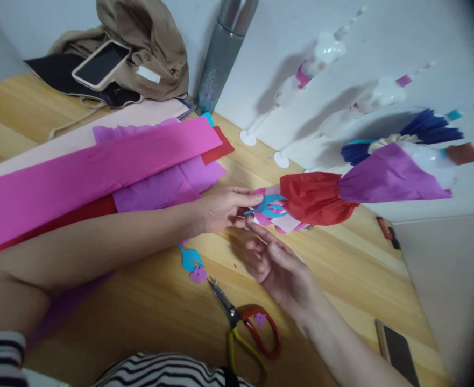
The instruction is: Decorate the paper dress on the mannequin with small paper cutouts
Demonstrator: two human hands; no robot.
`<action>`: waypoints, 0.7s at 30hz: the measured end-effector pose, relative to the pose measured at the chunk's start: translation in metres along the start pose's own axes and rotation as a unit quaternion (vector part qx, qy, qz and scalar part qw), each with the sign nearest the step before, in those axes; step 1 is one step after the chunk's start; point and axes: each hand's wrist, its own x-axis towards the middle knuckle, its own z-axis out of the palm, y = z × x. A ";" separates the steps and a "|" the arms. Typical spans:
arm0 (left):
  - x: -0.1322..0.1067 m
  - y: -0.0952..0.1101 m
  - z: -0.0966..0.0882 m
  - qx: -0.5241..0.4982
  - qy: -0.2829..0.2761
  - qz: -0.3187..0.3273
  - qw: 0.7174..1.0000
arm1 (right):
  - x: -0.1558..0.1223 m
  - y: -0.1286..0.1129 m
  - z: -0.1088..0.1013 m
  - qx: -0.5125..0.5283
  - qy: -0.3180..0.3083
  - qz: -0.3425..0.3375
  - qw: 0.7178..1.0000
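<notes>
Holds a blue paper cutout (274,204) by its narrow stem in the fingertips of the left hand (223,210), just short of some red gathered paper (313,199), with pink and white paper pieces (287,222) close behind the fingertips; impossible to tell of contact with either. Shows nothing in the grasp of the right hand (281,271), with fingers loosely curled and apart, and with tips right beside the left fingertips, perhaps touching.

Appears to be placing or adjusting a ready-cut shape, judging by the scissors (232,313) lying on the wooden table (361,263), nearer the body than the fingers. Calls next, most likely, for a light turn of the left fingertips to settle the cutout, or for a gentle pinch from the right to steady it without creasing.

Extends the left forearm across from the left, wrist nearly straight, below a long pink sheet (99,166). Reaches in with the right forearm from the lower right, palm partly in sight. Includes also, bodyward of the left fingers, a second blue cutout (191,259) touching a purple flower (198,274).
</notes>
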 end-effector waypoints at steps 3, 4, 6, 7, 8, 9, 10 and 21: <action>0.002 0.001 -0.001 -0.007 0.008 0.015 1.000 | 0.010 -0.003 0.014 0.041 0.069 0.054 0.995; 0.002 0.002 0.000 -0.008 0.010 0.020 1.000 | 0.013 -0.006 0.018 0.053 0.089 0.056 0.993; 0.002 0.004 0.000 -0.003 0.009 0.021 1.000 | 0.017 -0.011 0.024 0.055 0.109 0.081 0.989; 0.001 0.005 0.001 0.001 0.007 0.020 1.000 | 0.018 -0.010 0.025 0.058 0.111 0.071 0.990; 0.001 0.005 0.001 0.005 0.005 0.020 1.000 | 0.019 -0.009 0.026 0.067 0.103 0.053 0.991; 0.000 0.005 0.001 0.008 0.002 0.022 1.000 | 0.019 -0.005 0.025 0.084 0.097 0.029 0.991; 0.000 0.005 0.002 0.012 -0.002 0.025 1.000 | 0.020 -0.001 0.023 0.107 0.088 0.001 0.990; 0.003 0.001 0.001 0.020 -0.007 0.035 0.999 | 0.023 0.016 0.016 0.326 0.074 0.084 0.939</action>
